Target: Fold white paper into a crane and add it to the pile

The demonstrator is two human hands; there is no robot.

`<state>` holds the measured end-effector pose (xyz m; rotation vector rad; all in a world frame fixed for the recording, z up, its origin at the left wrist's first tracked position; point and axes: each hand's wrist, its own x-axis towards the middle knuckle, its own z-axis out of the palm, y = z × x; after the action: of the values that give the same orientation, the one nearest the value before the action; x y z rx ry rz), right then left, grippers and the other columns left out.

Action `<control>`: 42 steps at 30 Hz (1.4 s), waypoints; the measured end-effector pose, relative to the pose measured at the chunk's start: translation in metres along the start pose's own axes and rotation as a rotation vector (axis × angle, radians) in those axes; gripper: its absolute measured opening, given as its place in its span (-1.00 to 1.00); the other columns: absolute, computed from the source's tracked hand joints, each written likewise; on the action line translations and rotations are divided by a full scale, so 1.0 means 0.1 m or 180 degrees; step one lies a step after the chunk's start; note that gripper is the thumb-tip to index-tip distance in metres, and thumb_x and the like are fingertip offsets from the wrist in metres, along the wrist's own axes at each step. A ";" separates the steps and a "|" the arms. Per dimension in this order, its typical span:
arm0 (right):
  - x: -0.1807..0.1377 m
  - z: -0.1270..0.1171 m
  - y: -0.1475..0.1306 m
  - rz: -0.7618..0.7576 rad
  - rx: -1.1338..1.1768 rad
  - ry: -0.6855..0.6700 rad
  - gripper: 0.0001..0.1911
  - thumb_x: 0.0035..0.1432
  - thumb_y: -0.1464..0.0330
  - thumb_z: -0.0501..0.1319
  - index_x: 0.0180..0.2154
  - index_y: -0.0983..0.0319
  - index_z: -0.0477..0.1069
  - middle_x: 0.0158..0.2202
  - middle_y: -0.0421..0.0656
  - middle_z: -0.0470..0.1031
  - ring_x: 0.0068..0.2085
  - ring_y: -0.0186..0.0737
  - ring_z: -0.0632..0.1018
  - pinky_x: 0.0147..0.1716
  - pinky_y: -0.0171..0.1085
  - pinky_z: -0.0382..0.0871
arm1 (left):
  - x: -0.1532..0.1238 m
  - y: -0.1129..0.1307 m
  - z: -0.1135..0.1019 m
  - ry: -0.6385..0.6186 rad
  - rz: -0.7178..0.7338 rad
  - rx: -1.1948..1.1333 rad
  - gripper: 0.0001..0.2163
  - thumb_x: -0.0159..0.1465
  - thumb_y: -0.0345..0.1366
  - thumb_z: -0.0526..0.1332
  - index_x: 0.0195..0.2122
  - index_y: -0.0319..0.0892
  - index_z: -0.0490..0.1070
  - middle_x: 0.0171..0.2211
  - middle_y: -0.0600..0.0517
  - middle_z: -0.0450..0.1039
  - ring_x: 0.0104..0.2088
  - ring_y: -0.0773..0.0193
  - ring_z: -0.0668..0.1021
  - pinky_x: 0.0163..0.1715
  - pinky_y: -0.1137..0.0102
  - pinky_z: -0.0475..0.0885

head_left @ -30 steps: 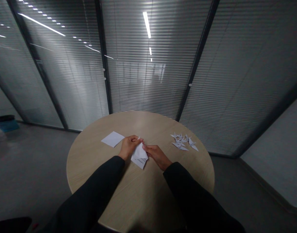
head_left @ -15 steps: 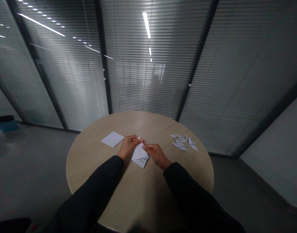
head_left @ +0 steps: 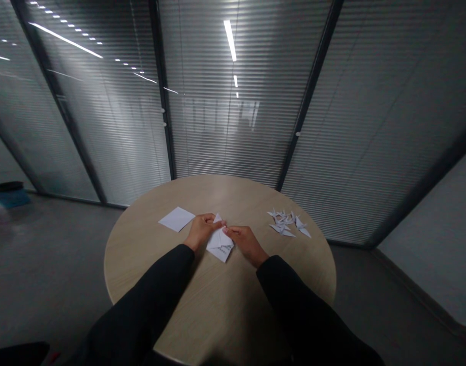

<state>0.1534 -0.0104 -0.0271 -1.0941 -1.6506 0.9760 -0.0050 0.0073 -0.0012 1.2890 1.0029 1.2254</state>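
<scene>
A partly folded sheet of white paper point(head_left: 220, 246) is between my hands over the middle of the table, one point turned away from me. Dark print shows on its lower right part. My left hand point(head_left: 203, 229) grips its upper left edge, the thumb lying across the front. From the other side, my right hand point(head_left: 245, 241) pinches the right edge between thumb and fingers. The two thumbs almost meet near the upper fold. Left of my left hand lies a flat stack or sheet of white square paper point(head_left: 177, 219).
Several folded white paper cranes point(head_left: 282, 221) lie in a cluster on the right of the round wooden table point(head_left: 141, 264). A glass partition with blinds point(head_left: 225, 152) stands close behind it. A blue bin point(head_left: 9, 195) is on the floor at far left.
The lower flap of the folded paper has shifted slightly, and its lower tip sits a little higher. My left thumb has moved slightly down over the paper. Both hands keep their hold.
</scene>
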 end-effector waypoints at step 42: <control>-0.01 -0.11 -0.03 -0.0071 -0.0148 0.0167 -0.68 0.04 0.22 0.16 -0.63 0.25 0.43 -0.53 -0.17 0.52 -0.41 -0.19 0.49 -0.35 -0.27 0.28 | 0.02 0.06 -0.04 0.0468 0.0305 -0.0754 -0.75 -0.04 -0.17 0.40 -0.51 -0.29 0.48 -0.49 -0.09 0.55 -0.53 0.30 0.53 -0.50 0.43 0.38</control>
<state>0.1630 -0.0108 -0.0216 -1.1208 -1.6467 0.8915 -0.0088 0.0095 0.0047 1.0840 0.8766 1.4829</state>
